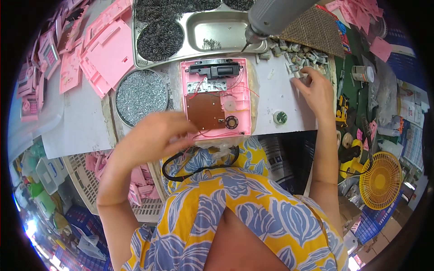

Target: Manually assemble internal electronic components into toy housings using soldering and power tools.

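hands either side of an open pink casing (216, 97) on the white table (271, 90)

the left hand (156, 133) hovers at the casing's near left corner, fingers loosely curled, holding nothing that shows. the right hand (316, 92) reaches far right, fingertips pinched among small grey parts (296, 56); whether it grips one i cannot tell. a round tin of screws (141, 95) lies just left of the casing, and a grey electric screwdriver (271, 16) hangs beyond it.

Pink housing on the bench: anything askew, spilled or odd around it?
Mostly in order. The pink housing lies open and square, with loose red wires looping across it. A small green-and-white round part sits alone to its right. No spill shows.
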The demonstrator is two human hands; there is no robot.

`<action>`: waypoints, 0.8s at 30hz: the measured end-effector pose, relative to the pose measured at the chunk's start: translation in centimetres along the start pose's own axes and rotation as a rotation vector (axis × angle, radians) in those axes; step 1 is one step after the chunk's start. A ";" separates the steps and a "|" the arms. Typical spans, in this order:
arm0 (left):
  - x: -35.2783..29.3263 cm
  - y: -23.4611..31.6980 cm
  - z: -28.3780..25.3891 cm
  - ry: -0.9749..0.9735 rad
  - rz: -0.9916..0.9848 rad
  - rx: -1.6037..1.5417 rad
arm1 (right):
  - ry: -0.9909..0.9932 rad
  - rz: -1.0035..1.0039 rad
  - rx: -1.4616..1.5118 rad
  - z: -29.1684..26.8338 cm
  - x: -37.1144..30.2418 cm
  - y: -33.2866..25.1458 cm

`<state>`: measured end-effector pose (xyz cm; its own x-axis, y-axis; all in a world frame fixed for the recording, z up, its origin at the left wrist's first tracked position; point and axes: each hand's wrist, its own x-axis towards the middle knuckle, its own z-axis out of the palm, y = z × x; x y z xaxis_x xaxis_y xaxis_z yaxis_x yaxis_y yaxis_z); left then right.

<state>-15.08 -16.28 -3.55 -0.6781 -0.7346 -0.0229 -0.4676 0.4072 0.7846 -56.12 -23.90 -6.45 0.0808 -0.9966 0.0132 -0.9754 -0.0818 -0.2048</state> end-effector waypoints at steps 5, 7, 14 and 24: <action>12.4 -2.1 -2.6 0.254 0.167 0.443 | 0.050 0.029 0.125 2.3 -0.6 0.0; 17.8 -4.6 -1.7 0.261 0.192 0.546 | 0.040 0.042 0.242 1.9 -1.3 -0.1; 23.6 -7.2 -0.4 0.078 0.069 0.947 | 0.041 0.082 0.633 0.0 -4.2 0.0; 5.4 3.6 1.4 0.116 -0.353 -0.946 | 0.097 -0.526 0.987 -2.9 -6.0 -8.7</action>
<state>-21.27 -17.99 -1.71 -0.5059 -0.7982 -0.3270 0.0441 -0.4025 0.9144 -48.75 -17.23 -1.95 0.3765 -0.8384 0.3942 -0.2309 -0.4970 -0.8365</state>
